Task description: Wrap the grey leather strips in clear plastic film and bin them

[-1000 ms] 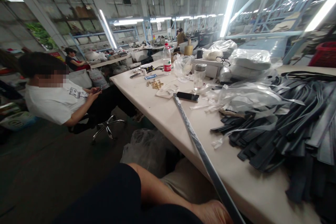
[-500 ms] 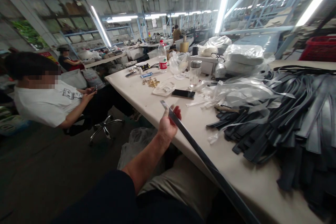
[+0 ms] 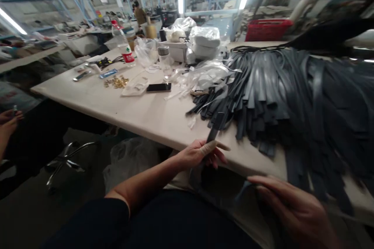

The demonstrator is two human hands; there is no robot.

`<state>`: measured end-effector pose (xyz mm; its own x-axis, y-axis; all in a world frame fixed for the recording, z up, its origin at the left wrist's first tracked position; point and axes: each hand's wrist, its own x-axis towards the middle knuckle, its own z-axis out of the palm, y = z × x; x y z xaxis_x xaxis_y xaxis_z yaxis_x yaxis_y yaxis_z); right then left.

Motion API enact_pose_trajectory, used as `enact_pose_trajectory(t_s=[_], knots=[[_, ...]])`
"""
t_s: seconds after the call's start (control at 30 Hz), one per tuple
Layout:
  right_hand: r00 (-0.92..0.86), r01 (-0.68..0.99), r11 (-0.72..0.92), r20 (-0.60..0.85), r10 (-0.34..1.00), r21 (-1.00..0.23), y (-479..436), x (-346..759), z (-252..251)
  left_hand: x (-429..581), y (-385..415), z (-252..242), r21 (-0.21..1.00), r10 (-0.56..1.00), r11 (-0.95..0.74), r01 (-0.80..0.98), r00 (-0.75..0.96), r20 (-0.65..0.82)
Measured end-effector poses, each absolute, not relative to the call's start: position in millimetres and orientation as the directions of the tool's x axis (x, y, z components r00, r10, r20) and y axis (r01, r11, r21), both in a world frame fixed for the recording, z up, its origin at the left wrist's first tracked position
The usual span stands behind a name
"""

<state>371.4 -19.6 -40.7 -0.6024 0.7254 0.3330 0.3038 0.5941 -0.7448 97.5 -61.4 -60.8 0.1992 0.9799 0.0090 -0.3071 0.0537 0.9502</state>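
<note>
Though blur intrudes, 2 hands (image 3: pixel 200 152) seemingly hold a strap (image 3: pixel 214 130).

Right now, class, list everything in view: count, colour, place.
Table: one, cream, centre
Loose strips: many, dark, table right
Held strip: one, dark, lower centre
Plastic wrapping: uncounted, clear, beside strips
Phone: one, black, centre
Lidded jar: one, clear, behind phone
Bottle: one, clear, red label, table back
Pieces: many, gold, left of phone
Packet: one, blue, behind pieces
Basket: one, red, beyond table
Chair base: one, silver, lower left
People: at least two, dark and brown clothing, left and background
Left hand: one, holding strip
Right hand: one, lower right, blurred
</note>
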Motion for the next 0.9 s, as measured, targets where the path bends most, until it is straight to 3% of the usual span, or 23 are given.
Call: enact_pose_trajectory(t_s=[0.13, 0.33, 0.43, 0.53, 0.6, 0.67, 0.77, 0.9], knots=[[-0.588, 0.247, 0.676, 0.447, 0.674, -0.694, -3, 351, -8, 123, -56, -63, 0.988, 0.906, 0.085, -0.131, 0.423, -0.022], [-0.533, 0.062, 0.460, 0.360, 0.766, -0.886, 2, 346, -14, 138, -50, -58, 0.996, 0.825, 0.086, -0.018, 0.562, -0.061], [-0.452, 0.048, 0.406, 0.343, 0.824, -0.912, 1, 340, -17, 147, -46, -56, 0.996, 0.853, -0.006, -0.090, 0.520, 0.052], [-0.335, 0.095, 0.393, 0.342, 0.878, -0.915, -3, 331, -17, 161, -40, -56, 0.953, 0.921, -0.073, -0.293, 0.348, 0.178], [-0.307, 0.107, 0.395, 0.347, 0.886, -0.913, -7, 326, -17, 171, -37, -57, 0.942, 0.951, -0.105, -0.319, 0.246, 0.189], [-0.292, 0.117, 0.420, 0.373, 0.881, -0.900, -10, 325, -17, 177, -36, -57, 0.965, 0.953, -0.153, -0.213, 0.225, 0.201], [-0.232, 0.132, 0.465, 0.428, 0.873, -0.876, -11, 330, -17, 177, -40, -58, 0.976, 0.924, -0.217, 0.015, 0.326, 0.201], [-0.075, 0.104, 0.482, 0.476, 0.876, -0.870, -6, 348, -18, 175, -51, -65, 0.958, 0.892, -0.204, 0.203, 0.442, 0.096]])
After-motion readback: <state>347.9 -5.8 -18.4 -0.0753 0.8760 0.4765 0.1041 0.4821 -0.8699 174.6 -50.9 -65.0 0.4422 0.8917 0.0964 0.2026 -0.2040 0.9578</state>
